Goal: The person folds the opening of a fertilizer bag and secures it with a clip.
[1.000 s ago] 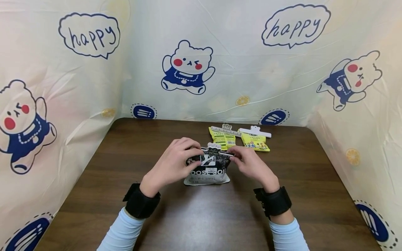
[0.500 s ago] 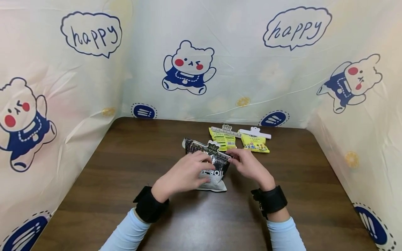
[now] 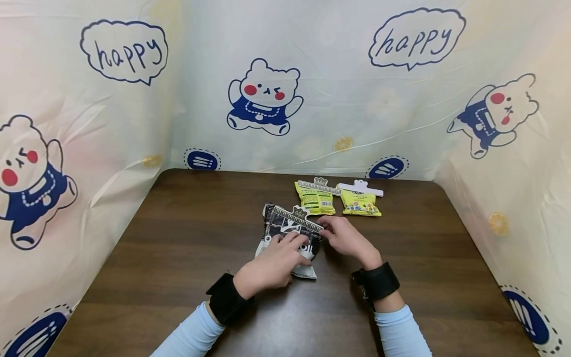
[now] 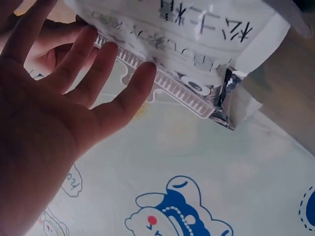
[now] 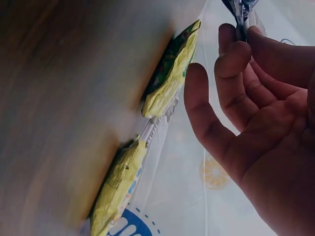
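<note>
A black and silver-white snack bag [image 3: 277, 227] leans at an angle on the brown table. A long toothed sealing clip [image 3: 298, 218] lies across its top edge. My left hand [image 3: 273, 262] is in front of the bag, its fingers spread against the printed face. In the left wrist view those fingertips meet the white bag [image 4: 197, 44] close to the clip [image 4: 184, 93]. At the top right corner, my right hand [image 3: 345, 235] pinches the clip's end between thumb and fingers. The right wrist view shows this pinch, with the index finger and thumb at a dark corner [image 5: 239, 10].
Behind the bag, two small yellow packets lie side by side on the table [image 3: 200, 258]. The left packet [image 3: 317, 203] carries a clear toothed clip [image 3: 318, 187], the right packet [image 3: 362, 204] a white clip [image 3: 360, 189]. A printed cloth [image 3: 334, 99] surrounds the table's back and sides.
The left hand has left the clip's left end and moved down onto the bag's front. The bag has turned, its right end now nearer me. The right hand keeps its pinch, shifted slightly nearer.
</note>
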`<state>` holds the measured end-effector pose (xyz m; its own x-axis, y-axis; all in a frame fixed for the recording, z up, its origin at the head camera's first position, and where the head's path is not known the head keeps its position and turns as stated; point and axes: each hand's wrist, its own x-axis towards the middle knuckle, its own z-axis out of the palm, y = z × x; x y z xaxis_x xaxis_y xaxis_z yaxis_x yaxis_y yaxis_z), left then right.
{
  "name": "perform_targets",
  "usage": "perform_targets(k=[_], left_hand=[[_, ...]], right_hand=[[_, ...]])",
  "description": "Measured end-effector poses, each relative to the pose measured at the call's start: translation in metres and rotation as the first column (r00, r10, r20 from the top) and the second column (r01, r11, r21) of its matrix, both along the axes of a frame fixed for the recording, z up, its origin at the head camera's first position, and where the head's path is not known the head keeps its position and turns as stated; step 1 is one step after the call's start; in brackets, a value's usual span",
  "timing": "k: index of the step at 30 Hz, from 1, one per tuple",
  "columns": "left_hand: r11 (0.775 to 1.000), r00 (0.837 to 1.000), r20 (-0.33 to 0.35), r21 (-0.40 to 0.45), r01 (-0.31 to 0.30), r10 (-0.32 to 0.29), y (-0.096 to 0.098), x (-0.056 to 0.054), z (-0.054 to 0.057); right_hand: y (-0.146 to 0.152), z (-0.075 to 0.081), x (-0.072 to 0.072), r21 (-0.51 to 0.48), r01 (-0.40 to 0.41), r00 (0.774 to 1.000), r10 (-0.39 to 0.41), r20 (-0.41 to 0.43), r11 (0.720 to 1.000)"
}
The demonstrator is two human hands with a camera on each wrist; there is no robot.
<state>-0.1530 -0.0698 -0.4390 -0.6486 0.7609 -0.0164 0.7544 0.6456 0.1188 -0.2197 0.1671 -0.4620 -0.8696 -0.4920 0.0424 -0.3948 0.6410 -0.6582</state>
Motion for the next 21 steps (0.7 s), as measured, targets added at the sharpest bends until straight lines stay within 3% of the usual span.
perform_targets(k=[14, 21], left_hand=[[0.999, 0.999, 0.025, 0.020, -0.034, 0.034, -0.0032, -0.0058, -0.0070], [0.999, 0.998, 0.041, 0.017, -0.044, 0.044, -0.0042, -0.0064, -0.0084]], right_hand=[[-0.0058, -0.0055, 0.0032, 0.108, -0.042, 0.997, 0.036, 0.064, 0.993], [-0.0079, -0.0035, 0.0047, 0.094, -0.068, 0.994, 0.060, 0.090, 0.993]])
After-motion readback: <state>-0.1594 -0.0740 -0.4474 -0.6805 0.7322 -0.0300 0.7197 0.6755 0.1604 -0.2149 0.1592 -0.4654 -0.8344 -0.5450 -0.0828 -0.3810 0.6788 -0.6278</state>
